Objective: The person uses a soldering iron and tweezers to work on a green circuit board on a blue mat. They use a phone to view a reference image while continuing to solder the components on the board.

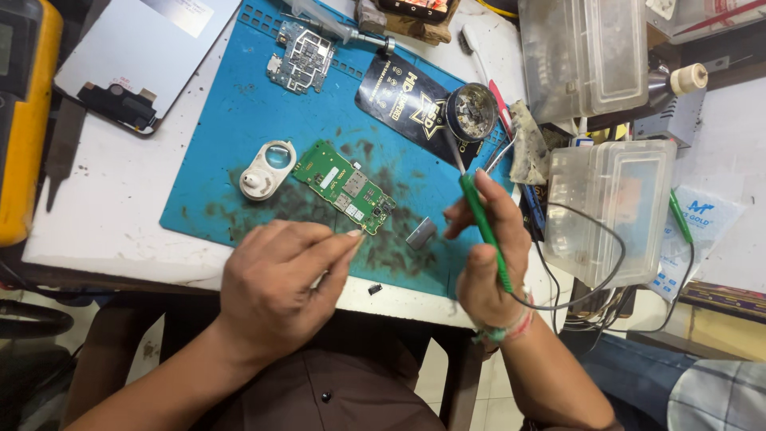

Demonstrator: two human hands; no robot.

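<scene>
Fingertips [351, 235] of my left hand [279, 279] pinched shut, empty as far as visible, just near of the green circuit board [343, 187]; board's long axis runs far-left to near-right; right hand [488, 255] grips the soldering iron [483, 219], further right.

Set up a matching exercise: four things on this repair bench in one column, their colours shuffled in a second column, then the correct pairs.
Things:
1. work mat
2. circuit board near the left hand
3. soldering iron handle in the right hand
4. round-lensed magnifier

Colours:
A. white
B. blue
C. bright green, slim
D. green with metal parts

Pairs: 1-B, 2-D, 3-C, 4-A
</scene>
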